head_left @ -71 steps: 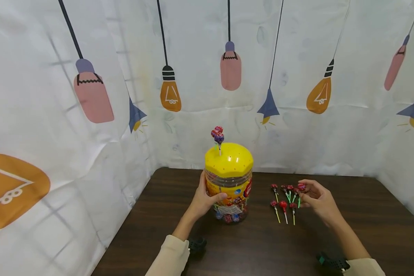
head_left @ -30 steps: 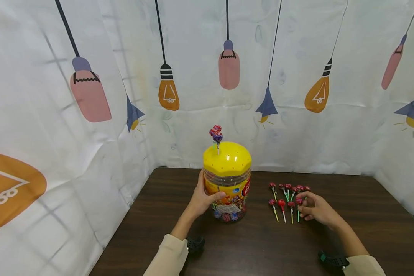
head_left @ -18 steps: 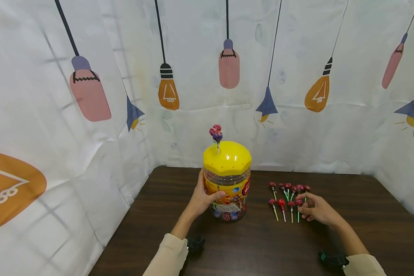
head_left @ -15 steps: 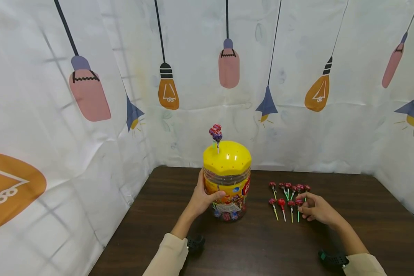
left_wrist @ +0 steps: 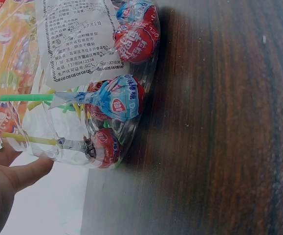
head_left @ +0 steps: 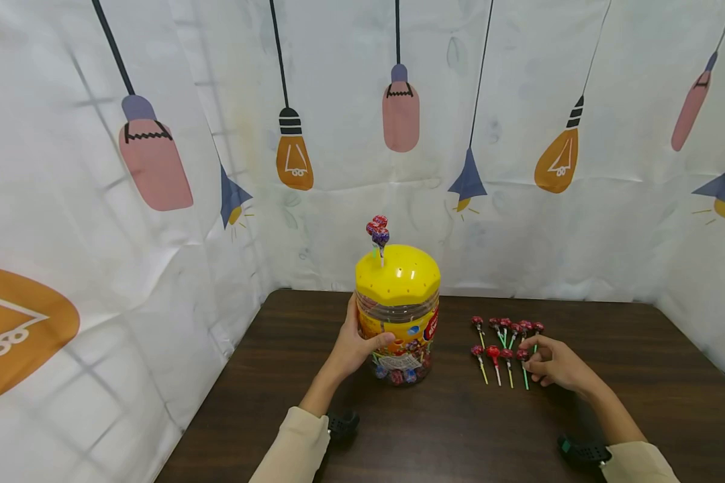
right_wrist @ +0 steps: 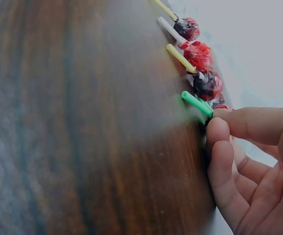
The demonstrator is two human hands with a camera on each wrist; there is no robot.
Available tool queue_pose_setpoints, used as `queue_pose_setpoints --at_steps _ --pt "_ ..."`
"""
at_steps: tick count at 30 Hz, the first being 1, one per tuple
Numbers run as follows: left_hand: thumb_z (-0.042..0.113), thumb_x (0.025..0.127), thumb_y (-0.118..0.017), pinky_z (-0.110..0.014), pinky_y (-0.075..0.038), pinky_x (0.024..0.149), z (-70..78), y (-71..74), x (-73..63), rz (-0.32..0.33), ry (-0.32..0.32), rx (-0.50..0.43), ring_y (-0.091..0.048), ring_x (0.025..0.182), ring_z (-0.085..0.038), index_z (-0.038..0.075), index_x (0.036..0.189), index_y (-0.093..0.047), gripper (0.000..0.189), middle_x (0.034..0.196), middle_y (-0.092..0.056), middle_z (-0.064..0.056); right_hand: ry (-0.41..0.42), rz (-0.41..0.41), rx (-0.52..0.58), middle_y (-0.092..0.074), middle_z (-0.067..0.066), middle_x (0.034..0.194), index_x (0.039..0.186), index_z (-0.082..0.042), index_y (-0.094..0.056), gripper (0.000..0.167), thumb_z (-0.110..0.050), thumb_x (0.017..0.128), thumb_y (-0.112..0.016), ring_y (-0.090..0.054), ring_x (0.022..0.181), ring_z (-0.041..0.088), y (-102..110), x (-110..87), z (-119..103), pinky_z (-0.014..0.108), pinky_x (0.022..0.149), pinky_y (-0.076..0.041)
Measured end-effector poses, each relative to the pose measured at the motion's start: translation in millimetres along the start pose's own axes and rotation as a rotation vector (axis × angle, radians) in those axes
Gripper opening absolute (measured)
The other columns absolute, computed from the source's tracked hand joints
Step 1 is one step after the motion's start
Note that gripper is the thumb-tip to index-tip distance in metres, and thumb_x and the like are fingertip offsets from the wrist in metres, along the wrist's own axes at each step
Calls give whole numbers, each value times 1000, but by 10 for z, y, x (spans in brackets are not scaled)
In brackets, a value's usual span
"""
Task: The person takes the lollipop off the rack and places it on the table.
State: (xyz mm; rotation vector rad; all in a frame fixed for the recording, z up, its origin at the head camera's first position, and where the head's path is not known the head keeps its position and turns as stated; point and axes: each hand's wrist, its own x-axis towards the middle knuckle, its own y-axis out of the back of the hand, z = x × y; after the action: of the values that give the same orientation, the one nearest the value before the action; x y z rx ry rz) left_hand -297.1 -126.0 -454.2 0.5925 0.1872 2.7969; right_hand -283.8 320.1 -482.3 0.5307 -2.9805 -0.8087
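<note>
My left hand [head_left: 352,345] grips the side of a clear candy jar [head_left: 400,335] with a yellow lid [head_left: 407,275]. Several wrapped lollipops [head_left: 379,231] stand upright in the lid's left side. Through the jar's wall, the left wrist view shows more lollipops [left_wrist: 119,100] and a white printed label [left_wrist: 77,44]. On the table's right, my right hand [head_left: 556,365] pinches a red-wrapped lollipop [head_left: 522,355] at the right end of the front row. Its green stick [right_wrist: 197,104] points away from the fingers in the right wrist view; fingers partly hide its head.
Beside that lollipop lie others in the front row, among them a bright red lollipop [head_left: 493,353] with a white stick. Behind it runs a back row of lollipops [head_left: 505,323], several with green sticks. A patterned white curtain [head_left: 338,235] hangs behind the dark wooden table [head_left: 453,429].
My right hand has come from the back row toward me, bringing the green-stick lollipop to the front row. Lately that lollipop and its neighbour shifted slightly left. My left hand stays on the jar.
</note>
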Motion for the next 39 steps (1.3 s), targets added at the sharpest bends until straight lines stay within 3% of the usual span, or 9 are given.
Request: queue_pose_setpoints --at_steps 10,15,19,23,29,34,39 --pt "43 89 -79 -49 -44 116 18 4 -9 3 -10 6 -52 134 -19 46 158 -9 99 152 -44 4 11 5 -43 -66 15 89 140 8 -46 49 -14 101 -65 -64 72 21 93 -40 -131 37 62 -59" --pt "43 89 -79 -50 -45 116 38 4 -19 2 -28 9 -52 133 -20 45 159 -8 100 152 -44 2 83 45 -19 -66 17 89 141 6 -45 49 -16 102 -64 -65 72 22 174 -115 -326 38 64 -60" --pt "40 91 -78 -50 -45 116 45 2 -19 0 -35 12 -52 134 -21 43 160 -8 99 152 -44 1 215 107 2 -66 12 92 138 0 -49 40 -15 103 -62 -66 73 24 170 -170 -532 38 66 -60" --pt "38 91 -79 -49 -44 117 50 -4 -21 0 -24 10 -52 134 -20 43 159 -9 98 153 -43 3 356 183 7 -65 3 93 136 -3 -53 34 -10 104 -60 -67 76 23 30 -204 -785 33 68 -60" --pt "40 90 -79 -49 -43 117 34 -13 -22 -3 4 3 -51 134 -19 45 159 -8 99 153 -43 5 494 297 32 -66 -5 99 131 -4 -60 30 -3 101 -62 -70 84 12 -359 -192 -1214 26 74 -61" --pt "38 90 -79 -51 -43 117 12 -15 -20 -6 -2 -3 -51 135 -21 43 159 -8 99 153 -43 2 594 303 77 -67 2 101 127 -5 -63 29 0 99 -64 -68 84 13 -591 -75 -1590 24 76 -59" --pt "38 90 -79 -50 -43 117 21 -10 -31 1 2 9 -52 134 -20 45 159 -8 99 152 -43 3 642 300 45 -68 10 104 126 -8 -64 27 -6 99 -66 -67 85 17 -669 121 -2014 23 74 -59"
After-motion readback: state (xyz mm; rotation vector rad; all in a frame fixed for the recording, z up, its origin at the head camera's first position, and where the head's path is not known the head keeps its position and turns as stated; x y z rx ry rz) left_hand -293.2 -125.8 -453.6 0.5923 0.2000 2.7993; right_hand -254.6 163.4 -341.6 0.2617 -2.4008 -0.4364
